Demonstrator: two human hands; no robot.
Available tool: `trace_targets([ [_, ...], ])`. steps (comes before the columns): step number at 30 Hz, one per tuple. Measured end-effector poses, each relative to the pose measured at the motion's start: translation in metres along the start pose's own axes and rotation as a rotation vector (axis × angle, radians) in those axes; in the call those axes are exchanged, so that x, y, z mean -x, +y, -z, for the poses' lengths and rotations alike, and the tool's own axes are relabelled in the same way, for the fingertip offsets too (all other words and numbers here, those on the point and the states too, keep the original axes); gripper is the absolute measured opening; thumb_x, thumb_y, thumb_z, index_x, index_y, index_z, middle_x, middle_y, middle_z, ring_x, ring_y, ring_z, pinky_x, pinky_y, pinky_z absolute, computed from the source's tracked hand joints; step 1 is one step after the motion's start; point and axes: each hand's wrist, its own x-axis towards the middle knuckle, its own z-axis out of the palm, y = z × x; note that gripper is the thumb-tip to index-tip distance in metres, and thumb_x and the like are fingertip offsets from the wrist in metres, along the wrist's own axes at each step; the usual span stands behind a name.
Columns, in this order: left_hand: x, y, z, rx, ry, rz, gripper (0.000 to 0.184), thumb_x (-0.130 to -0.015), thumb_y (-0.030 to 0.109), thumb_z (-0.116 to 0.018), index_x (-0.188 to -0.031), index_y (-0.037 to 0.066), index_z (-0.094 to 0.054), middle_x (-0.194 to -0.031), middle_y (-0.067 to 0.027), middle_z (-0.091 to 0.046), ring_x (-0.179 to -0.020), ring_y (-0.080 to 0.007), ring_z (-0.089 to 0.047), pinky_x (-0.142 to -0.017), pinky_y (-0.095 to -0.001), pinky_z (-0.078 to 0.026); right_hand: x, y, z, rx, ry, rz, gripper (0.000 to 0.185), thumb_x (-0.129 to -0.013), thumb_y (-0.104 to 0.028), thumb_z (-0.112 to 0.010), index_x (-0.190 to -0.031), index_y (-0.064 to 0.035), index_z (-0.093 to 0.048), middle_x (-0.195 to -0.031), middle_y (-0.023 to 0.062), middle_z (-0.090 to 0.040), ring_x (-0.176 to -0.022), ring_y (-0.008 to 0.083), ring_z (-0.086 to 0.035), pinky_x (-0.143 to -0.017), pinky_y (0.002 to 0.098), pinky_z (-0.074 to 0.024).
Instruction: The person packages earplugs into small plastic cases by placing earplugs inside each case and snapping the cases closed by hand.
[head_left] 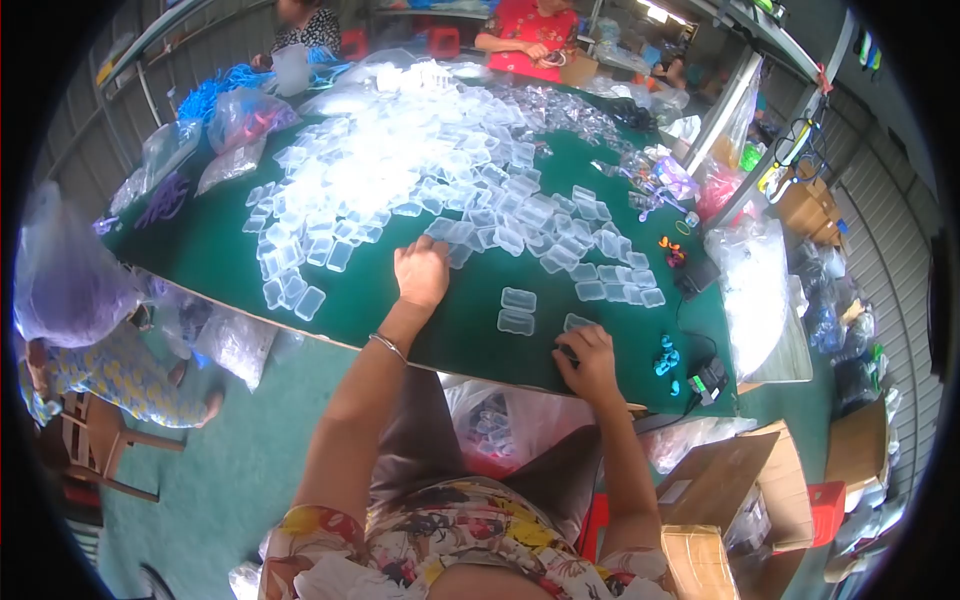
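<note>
My left hand [422, 272], with a bangle on its wrist, reaches over the green table at the near edge of a big heap of clear plastic cases [470, 235]. Its fingers are curled closed, and what they hold, if anything, is hidden. Closer to the table's front edge, my right hand [588, 360] is bent with its thumb apart from the fingers. A single clear plastic case [577, 322] lies partly hidden just beyond those fingertips. Between my hands, two more clear cases [517, 310] lie flat, one behind the other.
Orange pieces [671, 250], blue pieces [667, 357] and a black device with a cable [708, 378] lie at the table's right. Purple strips [163, 198] and filled bags are at the left. Cardboard boxes [735, 490] stand below right. Two people are across the table.
</note>
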Motion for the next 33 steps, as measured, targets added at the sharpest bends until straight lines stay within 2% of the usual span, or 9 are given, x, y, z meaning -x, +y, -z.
trace_targets([
  [7,-0.002,-0.011,-0.006,-0.075,0.087,-0.156,0.007,-0.080,0.016,-0.066,-0.085,0.012,-0.065,-0.087,-0.0055,-0.061,-0.080,-0.0254,-0.062,-0.075,-0.0392,-0.043,-0.001,-0.001,0.000,0.018,-0.002,-0.011,0.023,-0.067,-0.010,-0.076,-0.087,-0.0106,-0.065,-0.088,0.0056,-0.062,-0.091,0.0282,-0.057,-0.077,0.0404,-0.0419],
  [13,0.027,0.004,0.037,0.061,0.235,-0.265,0.006,-0.080,0.011,-0.066,-0.081,0.008,-0.060,-0.081,-0.0087,-0.056,-0.072,-0.0288,-0.059,-0.071,-0.0399,-0.044,0.000,-0.002,0.000,0.019,0.002,-0.020,0.022,-0.067,-0.010,-0.075,-0.086,-0.0106,-0.065,-0.086,0.0054,-0.061,-0.091,0.0285,-0.057,-0.078,0.0410,-0.0419],
  [16,0.054,0.019,0.059,0.099,0.177,-0.295,0.006,-0.079,0.010,-0.066,-0.081,0.008,-0.060,-0.079,-0.0088,-0.055,-0.070,-0.0295,-0.057,-0.069,-0.0399,-0.044,0.001,0.000,0.000,0.026,-0.010,-0.019,0.022,-0.067,-0.010,-0.075,-0.086,-0.0108,-0.065,-0.087,0.0054,-0.061,-0.092,0.0286,-0.057,-0.078,0.0410,-0.0419],
  [17,0.063,0.022,0.062,0.087,0.184,-0.321,0.005,-0.078,0.011,-0.064,-0.081,0.009,-0.060,-0.078,-0.0071,-0.055,-0.072,-0.0251,-0.060,-0.067,-0.0385,-0.043,0.001,-0.001,0.000,0.031,-0.006,-0.018,0.022,-0.067,-0.010,-0.075,-0.087,-0.0108,-0.065,-0.087,0.0054,-0.061,-0.092,0.0286,-0.057,-0.078,0.0411,-0.0419],
  [25,0.113,0.037,0.057,0.243,0.040,-0.329,0.008,-0.075,0.010,-0.066,-0.083,0.009,-0.062,-0.080,-0.0072,-0.055,-0.074,-0.0249,-0.060,-0.068,-0.0391,-0.044,0.002,-0.003,0.000,0.029,-0.011,-0.022,0.022,-0.069,-0.011,-0.075,-0.088,-0.0112,-0.065,-0.088,0.0059,-0.061,-0.093,0.0293,-0.057,-0.079,0.0417,-0.0417],
  [30,0.114,0.038,0.063,0.398,0.025,-0.285,0.008,-0.074,0.007,-0.069,-0.078,0.009,-0.063,-0.079,-0.0068,-0.058,-0.075,-0.0274,-0.060,-0.068,-0.0396,-0.044,-0.012,-0.017,-0.006,0.021,0.062,0.019,0.032,-0.071,-0.011,-0.074,-0.101,-0.0127,-0.064,-0.098,0.0061,-0.061,-0.098,0.0300,-0.057,-0.083,0.0424,-0.0413],
  [33,0.118,0.038,0.062,0.448,0.003,-0.266,0.008,-0.073,0.006,-0.070,-0.078,0.008,-0.064,-0.080,-0.0064,-0.059,-0.077,-0.0273,-0.061,-0.069,-0.0389,-0.044,-0.051,-0.055,-0.019,-0.034,-0.027,0.106,0.036,-0.073,-0.010,-0.072,-0.107,-0.0135,-0.063,-0.105,0.0053,-0.061,-0.102,0.0294,-0.056,-0.085,0.0423,-0.0411],
])
